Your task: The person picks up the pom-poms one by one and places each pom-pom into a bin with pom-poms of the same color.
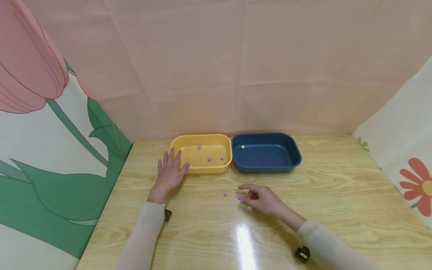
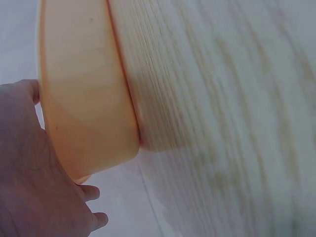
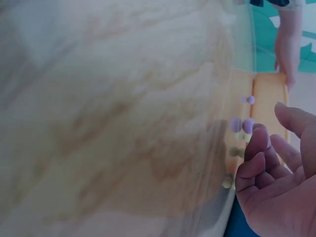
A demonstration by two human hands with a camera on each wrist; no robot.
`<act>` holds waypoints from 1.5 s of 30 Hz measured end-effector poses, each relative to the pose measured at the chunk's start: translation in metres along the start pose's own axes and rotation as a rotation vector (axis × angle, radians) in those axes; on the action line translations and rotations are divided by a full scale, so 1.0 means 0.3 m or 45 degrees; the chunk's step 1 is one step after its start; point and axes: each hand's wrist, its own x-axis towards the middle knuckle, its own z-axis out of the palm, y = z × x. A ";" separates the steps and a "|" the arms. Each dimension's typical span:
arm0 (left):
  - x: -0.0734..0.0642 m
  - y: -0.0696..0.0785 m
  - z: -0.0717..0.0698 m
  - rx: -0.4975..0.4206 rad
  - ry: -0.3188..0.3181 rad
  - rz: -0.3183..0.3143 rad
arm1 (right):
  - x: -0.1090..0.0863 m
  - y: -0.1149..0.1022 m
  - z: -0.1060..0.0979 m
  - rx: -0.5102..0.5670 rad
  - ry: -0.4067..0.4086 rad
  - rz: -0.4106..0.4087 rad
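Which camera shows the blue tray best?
The head view: it shows the blue tray uncovered, rim and inside. The right wrist view catches only a sliver beside the right hand; the left wrist, none.

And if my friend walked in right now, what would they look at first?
Probably the giant pink tulip in the upper left of the head view. Next come the bright yellow tray and the dark blue tray side by side at the far edge of the table. Then there's the right hand, beside tiny purple and yellow balls in front of the trays.
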 end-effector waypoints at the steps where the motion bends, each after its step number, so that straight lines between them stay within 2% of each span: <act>1: 0.001 -0.001 0.000 -0.001 -0.001 0.003 | 0.000 0.003 0.002 -0.008 -0.004 0.000; 10: 0.004 -0.002 0.001 0.017 0.001 0.000 | -0.001 0.024 0.013 -0.087 -0.007 0.011; 23: 0.003 0.003 -0.002 0.015 0.009 -0.003 | 0.009 0.009 0.033 -0.311 0.055 0.049; 37: 0.003 0.002 -0.004 0.024 0.016 0.013 | 0.024 -0.015 0.032 -0.399 0.051 0.122; 45: 0.007 -0.003 -0.002 0.018 0.013 0.022 | 0.032 -0.023 0.038 -0.388 0.030 0.125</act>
